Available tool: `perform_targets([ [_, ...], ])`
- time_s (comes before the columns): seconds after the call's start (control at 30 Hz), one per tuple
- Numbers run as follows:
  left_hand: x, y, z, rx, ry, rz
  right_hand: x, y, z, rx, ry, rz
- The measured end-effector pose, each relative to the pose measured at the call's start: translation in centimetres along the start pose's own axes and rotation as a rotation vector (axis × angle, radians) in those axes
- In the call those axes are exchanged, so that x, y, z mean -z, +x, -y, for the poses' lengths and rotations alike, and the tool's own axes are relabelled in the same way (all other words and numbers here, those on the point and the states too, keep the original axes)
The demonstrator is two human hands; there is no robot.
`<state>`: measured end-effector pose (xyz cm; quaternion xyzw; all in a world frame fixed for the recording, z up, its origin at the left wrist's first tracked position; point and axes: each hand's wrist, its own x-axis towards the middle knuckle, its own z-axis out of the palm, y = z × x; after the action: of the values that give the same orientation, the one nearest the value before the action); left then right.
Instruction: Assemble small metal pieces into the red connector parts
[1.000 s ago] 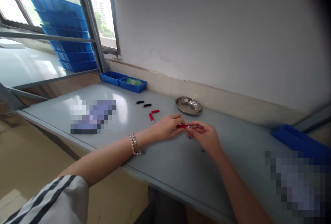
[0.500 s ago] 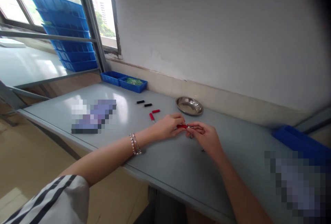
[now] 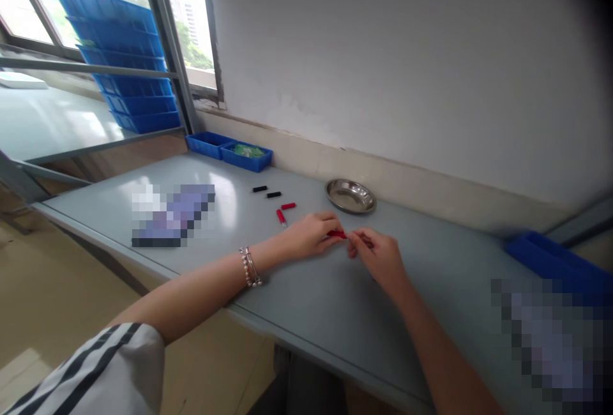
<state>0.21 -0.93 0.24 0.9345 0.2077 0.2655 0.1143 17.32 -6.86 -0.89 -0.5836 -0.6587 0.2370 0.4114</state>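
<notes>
red tube (image 3: 336,234) lies sideways between both hands (image 3: 311,236) (image 3: 380,258), pointing right.

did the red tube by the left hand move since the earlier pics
No, it hasn't shifted in any direction: the red tube sits just as far left of the steel dish as before.
</notes>
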Motion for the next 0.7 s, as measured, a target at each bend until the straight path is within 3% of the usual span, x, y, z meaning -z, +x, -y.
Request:
perform_targets([
  [0.33, 0.23, 0.09, 0.18, -0.009, -0.005, -0.032, 0.43, 0.13, 0.21, 0.149, -0.304, 0.099],
  [0.57, 0.33, 0.05, 0.16, -0.034, -0.026, -0.042, 0.17, 0.04, 0.21, 0.142, -0.320, 0.041],
  [0.7, 0.15, 0.02, 0.31, -0.051, -0.024, -0.059, -0.10, 0.08, 0.10, 0.228, -0.244, -0.041],
])
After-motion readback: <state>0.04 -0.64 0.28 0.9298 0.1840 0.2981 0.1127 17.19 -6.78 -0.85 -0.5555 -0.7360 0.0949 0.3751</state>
